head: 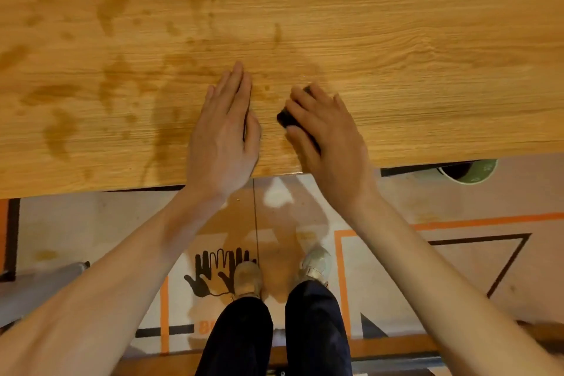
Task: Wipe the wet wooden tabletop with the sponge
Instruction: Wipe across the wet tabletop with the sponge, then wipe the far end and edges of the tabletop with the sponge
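Observation:
The wooden tabletop (396,40) fills the upper half of the view, with dark wet patches (58,131) spread over its left and middle parts. My right hand (329,137) holds a dark sponge (287,119) against the wood near the front edge, fingers curled over it; only its left corner and a far bit show. My left hand (222,131) lies flat on the table just to the left of the sponge, fingers straight and together, holding nothing.
The table's front edge (122,185) runs across the middle of the view. Below it are my legs and shoes (247,279) on a printed floor mat. A green round container (470,172) peeks out under the edge at right. A grey bar (39,281) lies lower left.

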Available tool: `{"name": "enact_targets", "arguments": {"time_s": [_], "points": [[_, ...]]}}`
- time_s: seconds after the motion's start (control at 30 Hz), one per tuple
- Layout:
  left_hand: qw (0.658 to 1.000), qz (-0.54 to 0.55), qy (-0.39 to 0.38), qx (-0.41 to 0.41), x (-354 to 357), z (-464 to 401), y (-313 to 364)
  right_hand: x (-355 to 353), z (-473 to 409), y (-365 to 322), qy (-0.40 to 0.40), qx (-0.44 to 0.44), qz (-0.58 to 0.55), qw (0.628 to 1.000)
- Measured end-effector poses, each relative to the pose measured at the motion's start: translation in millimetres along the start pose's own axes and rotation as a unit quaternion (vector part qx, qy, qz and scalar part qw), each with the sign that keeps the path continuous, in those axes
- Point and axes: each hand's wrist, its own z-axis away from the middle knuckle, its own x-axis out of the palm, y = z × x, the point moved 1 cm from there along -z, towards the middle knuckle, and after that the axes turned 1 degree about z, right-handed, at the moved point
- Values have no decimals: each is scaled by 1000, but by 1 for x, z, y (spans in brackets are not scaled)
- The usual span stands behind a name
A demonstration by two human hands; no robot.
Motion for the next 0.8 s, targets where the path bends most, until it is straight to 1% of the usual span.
{"name": "enact_targets", "arguments": {"time_s": [0.1,0.2,0.23,0.3,0.37,0.4,0.47,0.57,0.63,0.7,0.8], "points": [[1000,9,2,2,1,2,0,10,64,-7,52,-16,-36,998],[1000,21,2,8,1,1,-1,21,72,1,88,-47,-21,995],[1000,23,2,10,1,0,-2,23,70,5,112,-40,-13,993],[999,28,0,22,2,0,-5,32,71,13,194,25,2,981],[998,37,-7,47,3,3,-5,48,75,10,298,136,0,945],[997,41,-12,62,4,5,-5,61,75,1,341,183,-23,922],[995,40,-23,90,5,8,-4,89,69,-24,389,237,-100,884],[993,32,-31,113,5,7,-5,118,54,-56,419,257,-198,848],[992,32,-21,122,6,5,-9,118,44,-59,447,264,-240,820],[990,34,-10,137,10,3,-15,105,41,-51,482,265,-260,794],[988,40,-4,149,19,1,-26,72,44,-15,537,269,-307,738]]}}
